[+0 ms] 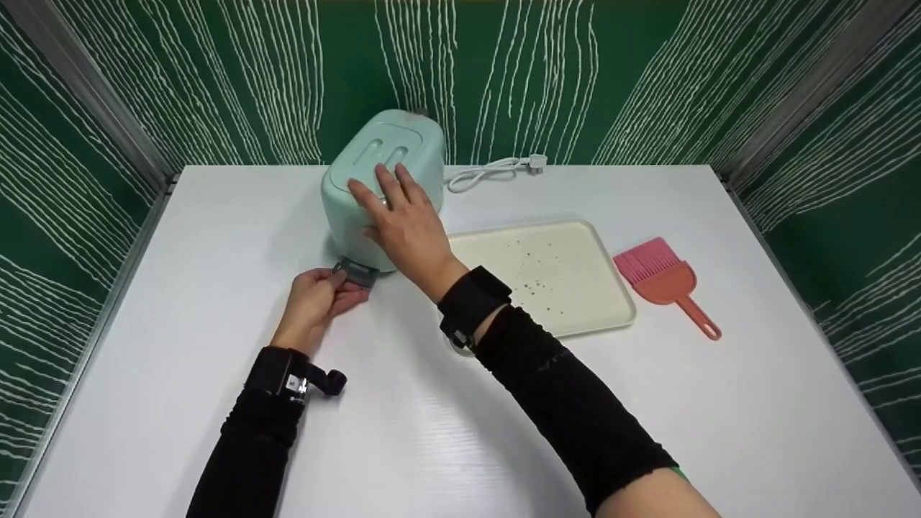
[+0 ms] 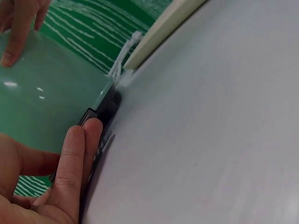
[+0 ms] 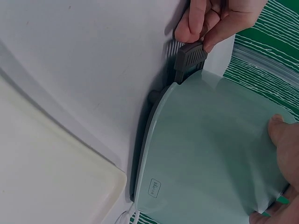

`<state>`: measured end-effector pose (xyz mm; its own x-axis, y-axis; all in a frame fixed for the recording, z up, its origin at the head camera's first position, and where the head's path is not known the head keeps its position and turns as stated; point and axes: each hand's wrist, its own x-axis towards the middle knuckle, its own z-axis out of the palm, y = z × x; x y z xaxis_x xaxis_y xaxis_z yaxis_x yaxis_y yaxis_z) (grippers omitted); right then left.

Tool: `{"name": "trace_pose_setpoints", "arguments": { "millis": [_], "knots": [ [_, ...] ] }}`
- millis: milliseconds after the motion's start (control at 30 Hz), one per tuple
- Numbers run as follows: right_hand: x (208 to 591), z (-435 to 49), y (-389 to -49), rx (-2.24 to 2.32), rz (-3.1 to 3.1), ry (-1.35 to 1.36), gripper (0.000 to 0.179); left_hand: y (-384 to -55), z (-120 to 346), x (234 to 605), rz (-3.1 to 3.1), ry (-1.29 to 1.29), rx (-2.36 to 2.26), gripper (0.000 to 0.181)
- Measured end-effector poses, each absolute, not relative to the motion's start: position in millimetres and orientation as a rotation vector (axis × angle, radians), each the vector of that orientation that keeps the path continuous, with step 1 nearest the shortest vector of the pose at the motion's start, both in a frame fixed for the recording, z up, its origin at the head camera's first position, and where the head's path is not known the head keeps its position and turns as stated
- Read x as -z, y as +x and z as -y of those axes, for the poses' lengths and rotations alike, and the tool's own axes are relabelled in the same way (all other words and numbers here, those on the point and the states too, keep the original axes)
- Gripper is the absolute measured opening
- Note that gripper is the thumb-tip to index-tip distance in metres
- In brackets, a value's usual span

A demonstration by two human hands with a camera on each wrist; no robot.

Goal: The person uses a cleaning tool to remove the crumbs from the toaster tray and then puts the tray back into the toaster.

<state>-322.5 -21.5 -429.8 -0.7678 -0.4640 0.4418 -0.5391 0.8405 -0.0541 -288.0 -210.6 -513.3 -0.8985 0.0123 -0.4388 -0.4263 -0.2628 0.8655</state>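
Observation:
A mint-green toaster (image 1: 381,194) with a lid on top stands at the back left of the white table. From the low front end of it sticks out a dark grey crumb tray (image 3: 190,57). My left hand (image 1: 316,298) pinches this piece between thumb and fingers, its other fingers low against the tabletop. Most of the crumb tray lies hidden inside the toaster. My right hand (image 1: 414,234) rests with spread fingers on the toaster's top and near end, the thumb lower on its side.
Right of the toaster lies a cream rectangular tray (image 1: 575,259) with scattered dark crumbs. Past it is an orange-handled brush (image 1: 669,282) with pink bristles. A coiled white cord with a plug (image 1: 536,164) lies at the back edge, near the green patterned wall (image 1: 496,79).

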Motion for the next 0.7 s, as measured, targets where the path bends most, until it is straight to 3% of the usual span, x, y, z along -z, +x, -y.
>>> {"name": "trace_pose_setpoints", "arguments": {
  "millis": [700],
  "knots": [
    [430,23,-322,-0.186,2.596,0.717,0.061,-299,205,514,-1.680,-0.516,-2.273,0.011]
  ]
}}
